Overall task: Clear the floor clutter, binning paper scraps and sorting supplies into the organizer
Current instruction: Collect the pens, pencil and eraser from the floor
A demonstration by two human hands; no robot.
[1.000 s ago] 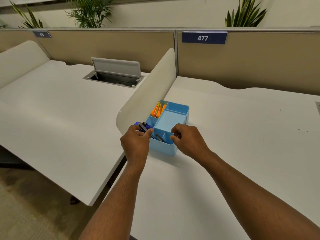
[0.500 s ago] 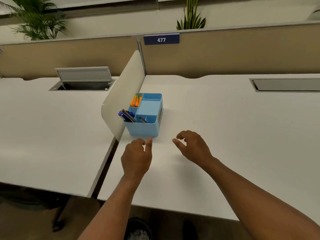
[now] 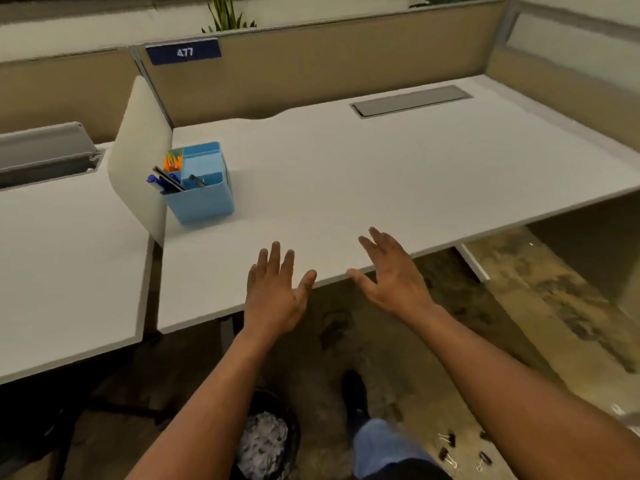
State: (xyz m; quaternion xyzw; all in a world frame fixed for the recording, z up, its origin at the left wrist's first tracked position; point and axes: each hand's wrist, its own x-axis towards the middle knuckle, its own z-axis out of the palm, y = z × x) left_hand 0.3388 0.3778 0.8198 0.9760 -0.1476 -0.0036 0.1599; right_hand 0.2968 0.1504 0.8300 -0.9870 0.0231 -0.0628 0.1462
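Since the earlier frame both hands have drawn back from the organizer (image 3: 201, 188) toward the near edge of the desk (image 3: 381, 174), and the view has dropped to take in the floor below.

Left hand (image 3: 275, 294): fingers straight and slightly spread, thumb out to the side, holding nothing, palm down over the near desk edge. Right hand (image 3: 393, 275): fingers straight and spread, thumb extended toward the left hand, holding nothing, also at the near desk edge. The 2 hands are near each other but apart. Contact with the desk surface cannot be determined.

The organizer, light blue, stands on the desk well apart from both hands, on the far left side, just beside the white divider panel (image 3: 142, 150). Dark and blue pens (image 3: 166, 180) lean out of its near left compartment; orange items (image 3: 173, 161) fill the compartment behind that.

On the floor below the near desk edge, a dark bin (image 3: 266, 441) holds paper scraps, directly beneath the left forearm. Several black binder clips (image 3: 448, 455) lie on the floor to the right of the bin, past a shoe (image 3: 355, 396) and a blue trouser leg (image 3: 384, 448).

A sign reading 477 (image 3: 183, 51) sits on the partition behind the desk.
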